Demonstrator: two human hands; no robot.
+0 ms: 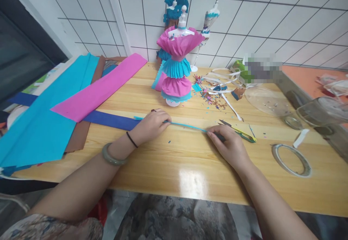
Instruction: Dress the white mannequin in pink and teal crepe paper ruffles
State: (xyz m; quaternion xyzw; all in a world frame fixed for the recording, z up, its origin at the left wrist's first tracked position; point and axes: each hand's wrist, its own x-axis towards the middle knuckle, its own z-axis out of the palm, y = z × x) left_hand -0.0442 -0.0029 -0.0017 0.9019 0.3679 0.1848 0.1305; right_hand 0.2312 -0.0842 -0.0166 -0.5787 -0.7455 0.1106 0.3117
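A thin light-blue paper strip [189, 125] is stretched between my two hands just over the table. My left hand [154, 127] is closed on its left part, and a loose end sticks out past the wrist side. The fingers of my right hand [230, 144] pinch the other end. Something dark shows beneath that hand; I cannot make out what. Beside its knuckles lies a yellow cutting tool with a dark pointed blade [239, 130]. A dark-blue paper strip [114, 120] runs under my left hand. Farther back stands a small dress form [178, 82] in pleated pink and blue paper.
Pink paper [100, 88] and a large turquoise sheet [51, 113] lie at left. Paper scraps [214, 99] and white tape strips spread behind my right hand. A tape roll [292, 160] and a clear jar [323, 109] are at right. A tiled wall [244, 19] closes the back.
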